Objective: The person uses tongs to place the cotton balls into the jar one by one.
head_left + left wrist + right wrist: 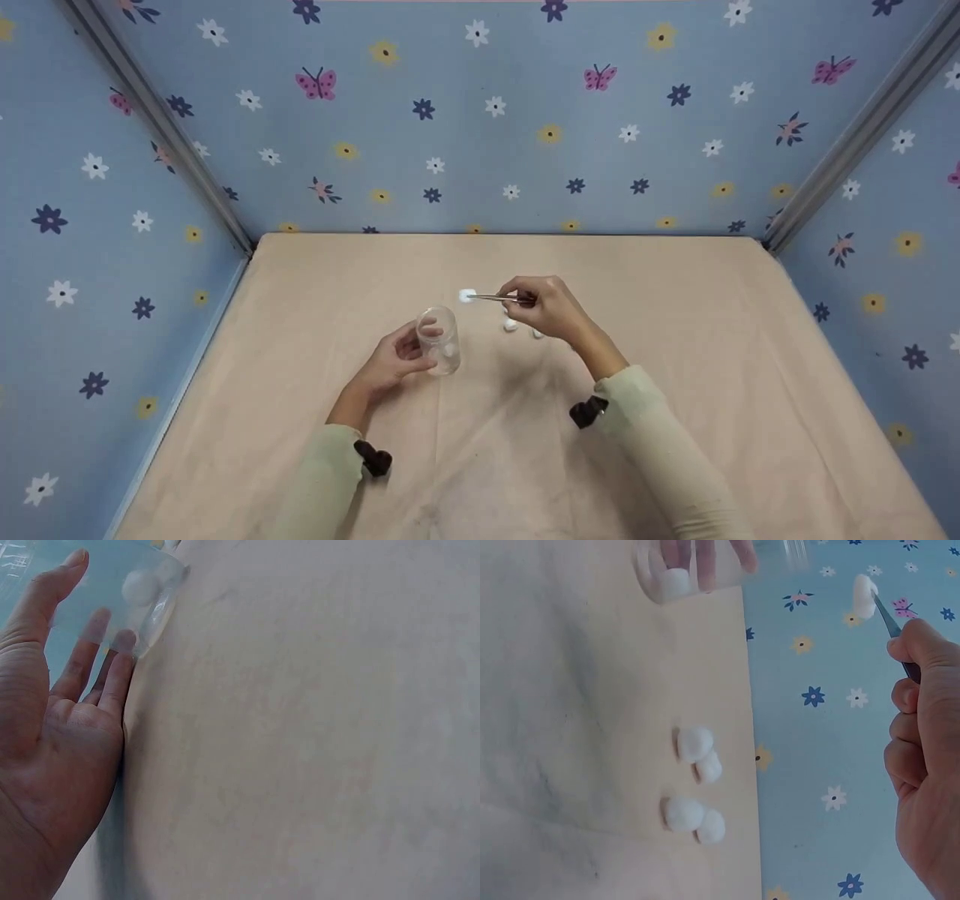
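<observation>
Right hand (pixel 551 309) pinches tweezers (pixel 489 298) clasping a cotton ball (pixel 466 295), toward the table's (pixel 637 262) far-right corner from the jar (pixel 439 354) left hand (pixel 391 361) grips.

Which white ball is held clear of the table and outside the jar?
The ball pinched in the air by the tweezers. Four others lie on the table, and at least one more is inside the jar.
</observation>
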Demonstrator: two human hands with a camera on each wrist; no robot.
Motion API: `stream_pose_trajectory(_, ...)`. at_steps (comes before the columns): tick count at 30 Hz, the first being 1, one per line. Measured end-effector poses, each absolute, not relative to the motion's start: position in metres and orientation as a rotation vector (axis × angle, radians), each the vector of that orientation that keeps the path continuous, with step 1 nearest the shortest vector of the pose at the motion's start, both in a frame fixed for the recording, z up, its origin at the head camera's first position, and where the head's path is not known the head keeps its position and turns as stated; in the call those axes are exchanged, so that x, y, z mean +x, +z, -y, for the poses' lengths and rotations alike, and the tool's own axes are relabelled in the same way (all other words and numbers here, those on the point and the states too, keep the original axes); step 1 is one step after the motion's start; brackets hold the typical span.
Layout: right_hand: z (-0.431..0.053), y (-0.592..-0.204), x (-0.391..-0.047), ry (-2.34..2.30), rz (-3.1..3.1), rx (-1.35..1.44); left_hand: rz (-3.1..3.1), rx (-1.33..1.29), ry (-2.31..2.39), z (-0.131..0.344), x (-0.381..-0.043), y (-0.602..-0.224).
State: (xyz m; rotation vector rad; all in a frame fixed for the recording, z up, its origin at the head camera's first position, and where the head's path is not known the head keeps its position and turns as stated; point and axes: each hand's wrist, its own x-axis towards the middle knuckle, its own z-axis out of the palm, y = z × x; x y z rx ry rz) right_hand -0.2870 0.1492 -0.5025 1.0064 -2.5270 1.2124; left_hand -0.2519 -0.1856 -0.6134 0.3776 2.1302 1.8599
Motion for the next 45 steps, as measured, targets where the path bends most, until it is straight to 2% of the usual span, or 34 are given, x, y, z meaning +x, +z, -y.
stream_pose_trajectory(26,-0.112,-0.497,-0.282,1.245,2.529,1.074,-2.109,0.385,1.875,0.186,-0.252,-0.614)
stream_pose_trajectory(45,-0.108,-0.502,-0.282,1.230,2.520,1.092,-2.145,0.365,1.848,0.185,-0.252,-0.616)
